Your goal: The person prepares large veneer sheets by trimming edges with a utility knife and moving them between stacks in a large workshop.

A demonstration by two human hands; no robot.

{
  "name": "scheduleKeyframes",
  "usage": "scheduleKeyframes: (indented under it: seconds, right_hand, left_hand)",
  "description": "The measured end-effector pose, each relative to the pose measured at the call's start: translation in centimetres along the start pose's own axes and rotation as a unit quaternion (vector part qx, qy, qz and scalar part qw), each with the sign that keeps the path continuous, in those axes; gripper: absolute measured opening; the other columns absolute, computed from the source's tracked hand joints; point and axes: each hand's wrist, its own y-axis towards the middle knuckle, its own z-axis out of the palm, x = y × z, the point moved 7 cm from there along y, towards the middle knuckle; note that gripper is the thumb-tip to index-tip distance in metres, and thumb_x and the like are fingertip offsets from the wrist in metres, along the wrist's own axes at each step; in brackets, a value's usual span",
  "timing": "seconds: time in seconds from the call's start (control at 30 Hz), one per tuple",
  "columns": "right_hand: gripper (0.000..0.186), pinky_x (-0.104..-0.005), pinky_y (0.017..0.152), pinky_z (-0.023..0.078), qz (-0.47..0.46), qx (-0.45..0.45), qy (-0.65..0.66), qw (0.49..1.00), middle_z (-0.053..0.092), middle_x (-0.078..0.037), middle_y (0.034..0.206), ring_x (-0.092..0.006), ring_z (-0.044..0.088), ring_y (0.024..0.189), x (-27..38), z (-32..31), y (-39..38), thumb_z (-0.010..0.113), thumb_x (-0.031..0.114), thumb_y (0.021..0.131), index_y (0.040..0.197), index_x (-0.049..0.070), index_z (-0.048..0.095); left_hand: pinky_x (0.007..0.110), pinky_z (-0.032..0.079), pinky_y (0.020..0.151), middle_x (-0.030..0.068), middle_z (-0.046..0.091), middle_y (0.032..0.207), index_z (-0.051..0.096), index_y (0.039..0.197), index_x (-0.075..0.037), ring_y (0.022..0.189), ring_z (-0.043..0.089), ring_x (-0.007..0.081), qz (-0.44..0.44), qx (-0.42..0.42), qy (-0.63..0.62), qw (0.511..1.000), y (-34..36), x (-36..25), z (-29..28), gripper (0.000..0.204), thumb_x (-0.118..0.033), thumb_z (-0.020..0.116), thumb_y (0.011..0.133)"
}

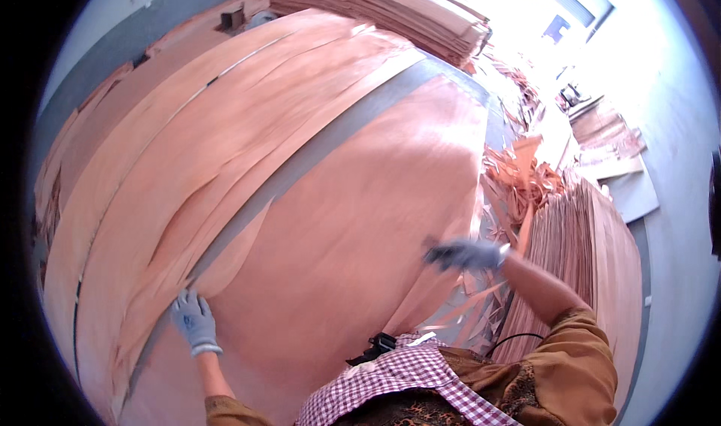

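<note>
A large thin sheet of reddish wood veneer [353, 200] lies in front of me, its left edge wavy and partly raised. At that edge, my left hand [194, 322] in a grey glove rests with its fingers stretched out on the wood. My right hand [469, 255], also gloved in grey, is over the sheet's right part, smeared by motion. A dark tip shows at its fingers, and I cannot make out whether it is a tool. Left of a grey strip, more veneer sheets [248, 133] lie overlapping, with a long dark slit between two of them.
A thick stack of veneer [383, 13] stands at the far end. To my right are a pile of torn veneer strips [526, 170] and upright bundled sheets [571, 253]. A small black device [379, 345] is by my checked apron [405, 373].
</note>
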Motion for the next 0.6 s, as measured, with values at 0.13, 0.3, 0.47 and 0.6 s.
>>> scheduleKeyframes:
  seconds: [0.13, 0.3, 0.47, 0.6]
  right_hand:
    - [0.040, -0.0270, 0.089, 0.044, -0.061, 0.301, -0.151, 0.939, 0.060, -0.001, 0.116, -0.0082, 0.053, 0.099, -7.6, 13.5, 2.9, 0.058, 0.015, 0.090, 0.128, 0.004, 0.051]
    - [0.037, -0.0248, 0.086, 0.044, -0.031, 0.280, -0.031, 0.959, 0.061, 0.001, 0.107, -0.0061, 0.050, 0.095, -8.0, 13.1, 1.1, 0.058, 0.016, 0.091, 0.124, 0.002, 0.053]
    - [0.034, -0.0253, 0.079, 0.045, 0.006, 0.277, -0.012, 0.961, 0.061, 0.002, 0.099, -0.0066, 0.049, 0.088, -7.9, 12.7, 1.4, 0.060, 0.014, 0.089, 0.120, 0.001, 0.055]
    - [0.037, -0.0252, 0.070, 0.045, 0.040, 0.304, -0.128, 0.943, 0.060, 0.003, 0.088, -0.0079, 0.049, 0.079, -6.6, 10.4, 1.8, 0.064, 0.020, 0.086, 0.118, 0.004, 0.057]
  left_hand:
    - [0.046, 0.042, 0.088, 0.0182, 0.054, 0.117, 0.057, 0.099, -0.003, 0.106, 0.051, 0.0357, 0.005, -0.050, -0.016, 0.999, 0.5, -1.6, -0.2, 0.023, -0.017, 0.059, 0.081]
    - [0.046, 0.041, 0.088, 0.0196, 0.054, 0.117, 0.056, 0.100, 0.001, 0.107, 0.051, 0.0364, -0.007, -0.116, -0.078, 0.990, -0.5, -2.5, -4.4, 0.024, -0.017, 0.058, 0.083]
    - [0.045, 0.040, 0.089, 0.0186, 0.054, 0.115, 0.057, 0.101, -0.001, 0.105, 0.052, 0.0349, 0.031, -0.116, -0.135, 0.983, -0.4, -6.2, -5.1, 0.022, -0.015, 0.059, 0.084]
    - [0.043, 0.040, 0.091, 0.0158, 0.055, 0.115, 0.060, 0.102, -0.003, 0.106, 0.052, 0.0333, 0.041, -0.118, -0.180, 0.976, -0.3, -7.9, -5.0, 0.021, -0.014, 0.061, 0.084]
